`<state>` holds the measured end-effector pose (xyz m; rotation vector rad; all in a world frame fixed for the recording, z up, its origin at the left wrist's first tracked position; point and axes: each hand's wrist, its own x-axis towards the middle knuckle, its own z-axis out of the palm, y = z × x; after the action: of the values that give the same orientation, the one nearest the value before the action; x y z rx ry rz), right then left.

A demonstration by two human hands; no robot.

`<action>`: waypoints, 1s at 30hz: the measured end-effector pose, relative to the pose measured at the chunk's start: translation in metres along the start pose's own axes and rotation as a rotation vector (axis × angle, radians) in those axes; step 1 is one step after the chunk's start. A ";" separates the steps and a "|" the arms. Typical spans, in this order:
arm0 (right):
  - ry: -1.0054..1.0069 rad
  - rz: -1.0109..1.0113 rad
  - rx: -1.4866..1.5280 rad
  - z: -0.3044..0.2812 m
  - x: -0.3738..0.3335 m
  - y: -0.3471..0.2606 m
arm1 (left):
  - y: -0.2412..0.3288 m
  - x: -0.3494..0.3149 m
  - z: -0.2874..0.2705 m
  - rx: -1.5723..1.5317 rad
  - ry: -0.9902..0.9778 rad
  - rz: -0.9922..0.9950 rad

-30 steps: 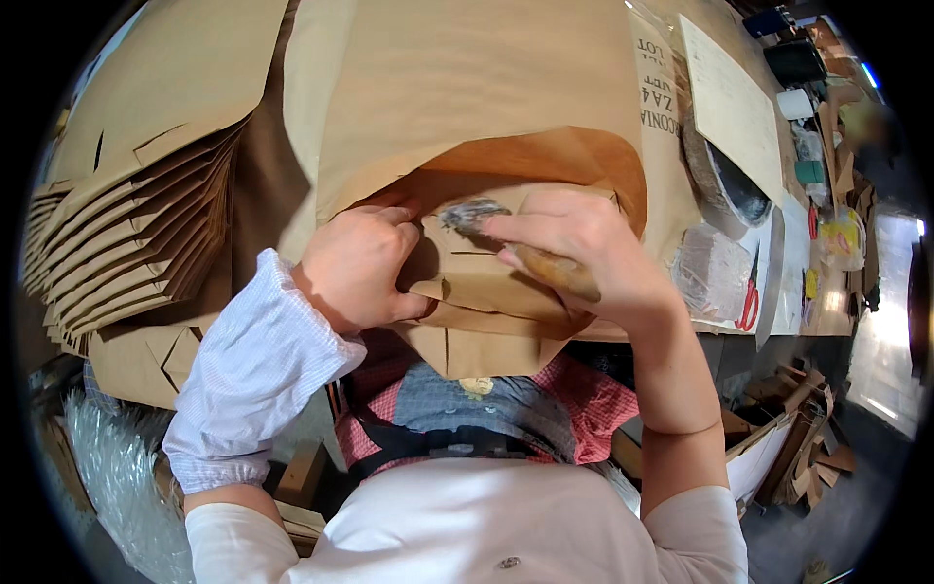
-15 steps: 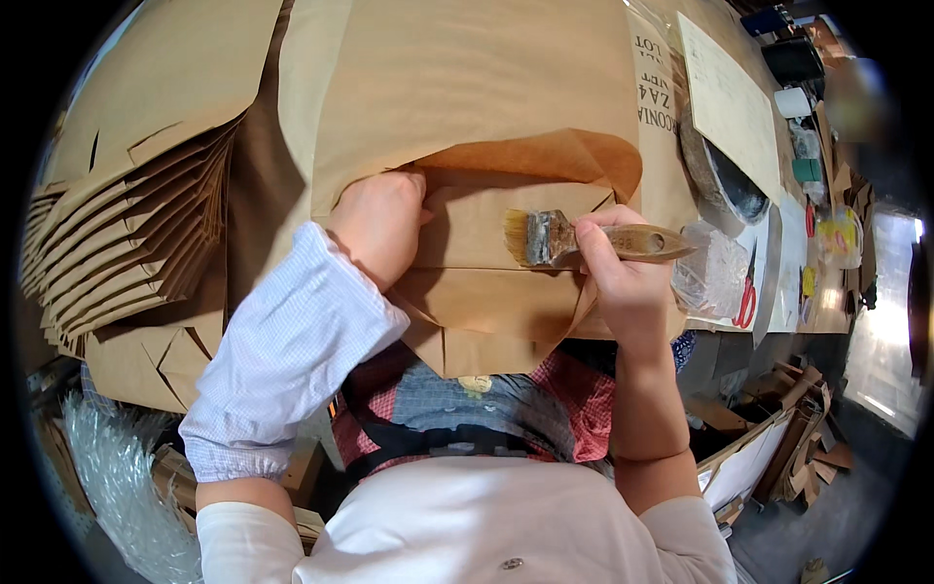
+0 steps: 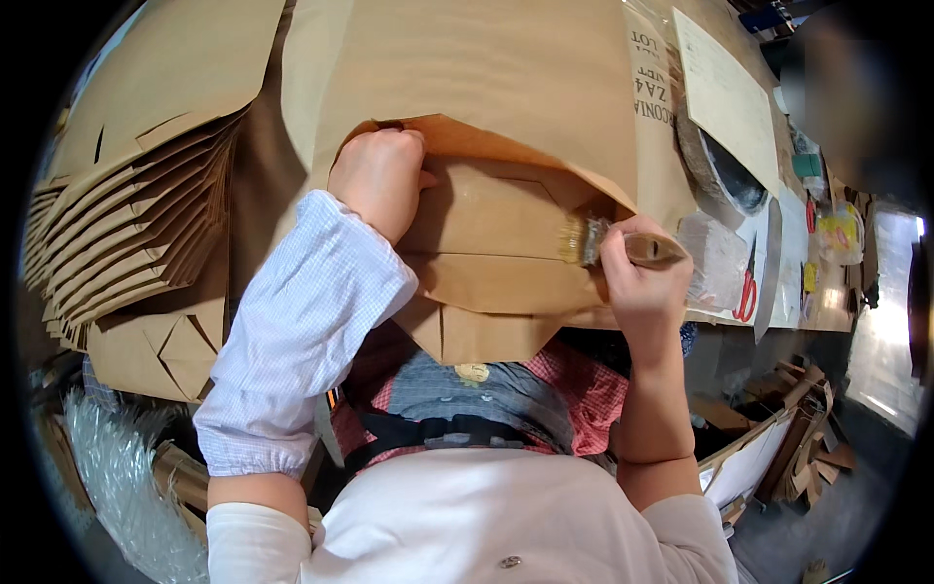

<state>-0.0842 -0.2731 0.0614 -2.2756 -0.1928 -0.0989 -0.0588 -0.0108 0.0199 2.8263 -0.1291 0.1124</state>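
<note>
A large brown paper bag (image 3: 486, 73) lies before me, its near end opened out into a folded bottom with a raised lip. My left hand (image 3: 379, 180) is closed on the left side of that lip, and its fingertips are partly hidden by the paper. In my right hand (image 3: 642, 268) is a flat paintbrush (image 3: 654, 250) with a wooden handle. Its pale bristles, blurred by motion, are over the right part of the folded bottom, close to the raised lip. I cannot tell whether they touch the paper.
Stacked brown paper bags (image 3: 146, 214) with fanned ends are on the left. To the right stand a round basin (image 3: 705, 161) partly under a pale board (image 3: 725, 88), a clear plastic container (image 3: 712, 258) and red-handled scissors (image 3: 746, 292). Clear plastic strands (image 3: 122, 496) hang low at left.
The brush and my right hand have shifted right, with the brush turned. My left hand has moved a little away from me, and the bag's lip stands wider.
</note>
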 end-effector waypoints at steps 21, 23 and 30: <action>-0.169 0.205 1.965 0.098 0.058 0.058 | -0.041 -0.040 0.011 -0.297 0.454 -0.117; -0.200 0.200 1.947 0.099 0.056 0.058 | -0.036 -0.051 0.023 0.283 0.047 -0.062; -0.284 0.124 1.871 0.105 0.058 0.072 | 0.002 -0.061 0.042 0.187 0.075 -0.062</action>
<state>-0.0142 -0.2341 -0.0530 -0.4148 -0.1594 0.3462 -0.1170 -0.0210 -0.0252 3.0044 -0.0140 0.2269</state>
